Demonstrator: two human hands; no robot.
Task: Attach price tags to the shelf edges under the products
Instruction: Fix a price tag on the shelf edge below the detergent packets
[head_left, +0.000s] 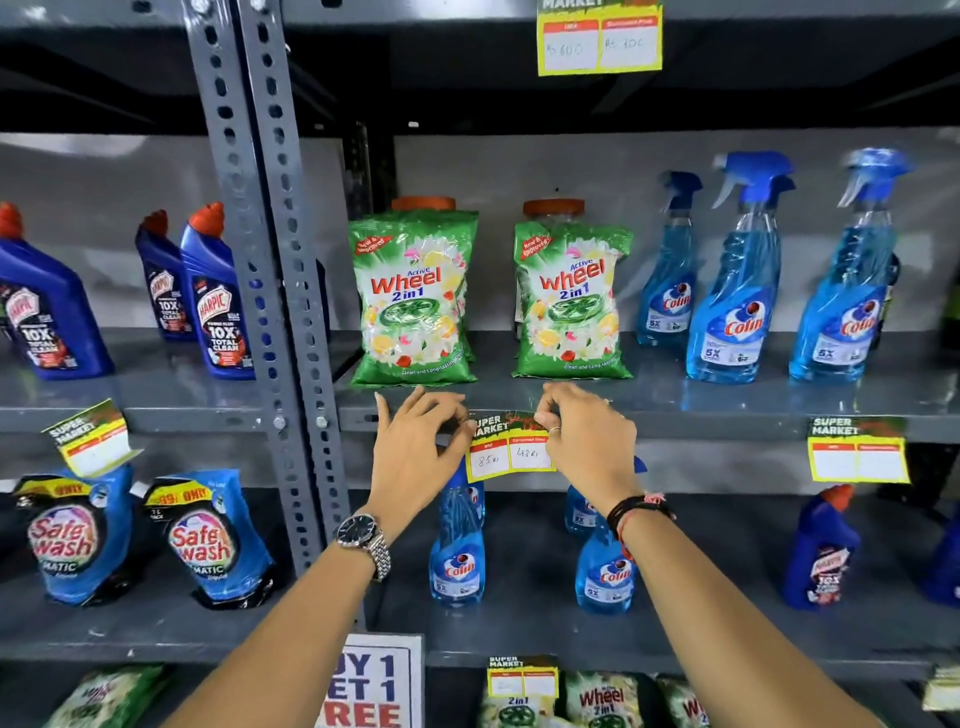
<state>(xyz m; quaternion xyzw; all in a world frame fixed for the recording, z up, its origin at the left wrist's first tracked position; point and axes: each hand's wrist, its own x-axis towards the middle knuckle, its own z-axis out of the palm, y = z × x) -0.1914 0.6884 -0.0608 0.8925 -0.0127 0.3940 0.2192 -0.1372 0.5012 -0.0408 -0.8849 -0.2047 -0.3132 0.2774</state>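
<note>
A: Where's the price tag (506, 447)?

B: On the shelf edge (701, 423), just below the two Wheel packets (415, 296). The left hand (415, 447) pinches its top left corner; the right hand (587, 441) pinches the top right.

A: How will it handle?

B: Probably light, thin and bendy. I'd hold the top corners and press the top strip flat.

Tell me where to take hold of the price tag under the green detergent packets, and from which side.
Pinch the price tag at its two top corners, from the front, one hand per side. It is a thin flat card hanging off the shelf edge, so only its edges offer grip. The left hand and right hand sit there already, leaving the handwritten prices uncovered.
</note>
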